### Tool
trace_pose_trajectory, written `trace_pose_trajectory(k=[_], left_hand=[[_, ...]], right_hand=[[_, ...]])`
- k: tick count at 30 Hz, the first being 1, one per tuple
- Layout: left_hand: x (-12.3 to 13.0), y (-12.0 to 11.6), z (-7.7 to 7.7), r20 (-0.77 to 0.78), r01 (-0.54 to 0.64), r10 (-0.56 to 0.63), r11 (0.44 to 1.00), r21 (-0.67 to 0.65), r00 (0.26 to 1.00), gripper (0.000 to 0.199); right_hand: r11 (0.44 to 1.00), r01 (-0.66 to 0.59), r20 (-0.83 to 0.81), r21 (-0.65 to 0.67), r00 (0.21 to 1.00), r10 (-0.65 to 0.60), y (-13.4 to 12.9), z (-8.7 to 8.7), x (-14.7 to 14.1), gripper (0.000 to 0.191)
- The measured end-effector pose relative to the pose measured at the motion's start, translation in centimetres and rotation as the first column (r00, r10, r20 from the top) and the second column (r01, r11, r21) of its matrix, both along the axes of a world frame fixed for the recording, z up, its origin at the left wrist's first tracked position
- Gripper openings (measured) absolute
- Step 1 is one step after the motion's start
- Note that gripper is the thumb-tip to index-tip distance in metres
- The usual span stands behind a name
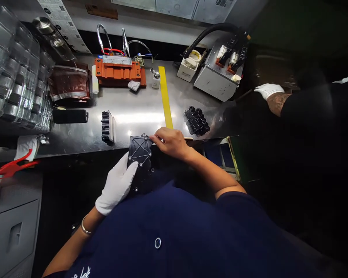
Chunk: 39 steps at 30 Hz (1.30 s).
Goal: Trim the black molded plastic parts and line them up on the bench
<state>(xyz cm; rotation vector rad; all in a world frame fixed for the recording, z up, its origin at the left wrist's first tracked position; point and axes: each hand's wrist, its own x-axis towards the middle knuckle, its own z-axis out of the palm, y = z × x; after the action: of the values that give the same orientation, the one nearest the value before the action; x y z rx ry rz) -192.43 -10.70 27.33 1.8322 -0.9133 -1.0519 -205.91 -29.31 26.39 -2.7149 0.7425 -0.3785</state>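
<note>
My left hand [117, 185], in a white glove, grips a black ribbed plastic housing [140, 150] just off the table's front edge. Its thumb lies on the face, which has cross-shaped ribs and small round bosses at the corners. The bare right hand [172, 143] is closed, with thumb and index finger pinched at the housing's upper right corner. Whatever those fingertips may hold is too small to make out. On the table to the left stands a black part with a wavy side [106, 127]. A shiny black bumpy part [197, 120] lies to the right.
Along the back of the metal table [133, 112] are an orange fixture [118, 73], a small pump bottle [156, 79] and a grey machine [217, 73]. Yellow tape [166, 98] runs across it. Clear trays [14, 73] are stacked left. A co-worker's gloved hand [269, 90] is at right.
</note>
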Motion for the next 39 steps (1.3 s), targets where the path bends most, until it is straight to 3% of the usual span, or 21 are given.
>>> trace_pose_trajectory(k=[9,20,28,39], left_hand=[[0.1,1.0,0.1,-0.009,0.023,-0.023,1.000,0.001,1.000,0.056],[-0.1,1.0,0.1,0.001,0.040,-0.040,0.998,0.052,0.999,0.059],[-0.2,0.8,0.3,0.003,0.039,-0.039,0.995,0.096,0.999,0.057],[-0.4,0.5,0.0,-0.003,0.043,-0.043,0.996,0.078,0.999,0.060]], right_hand=[[0.999,0.028,-0.014,-0.041,1.000,-0.028,1.0,0.6,-0.4,0.038],[0.997,0.081,0.041,0.000,0.996,-0.081,1.8,0.5,-1.5,0.039],[0.987,-0.138,0.025,0.083,0.990,0.136,2.9,0.8,-3.5,0.040],[0.986,-0.165,-0.027,-0.034,0.986,0.164,2.4,0.6,-3.6,0.045]])
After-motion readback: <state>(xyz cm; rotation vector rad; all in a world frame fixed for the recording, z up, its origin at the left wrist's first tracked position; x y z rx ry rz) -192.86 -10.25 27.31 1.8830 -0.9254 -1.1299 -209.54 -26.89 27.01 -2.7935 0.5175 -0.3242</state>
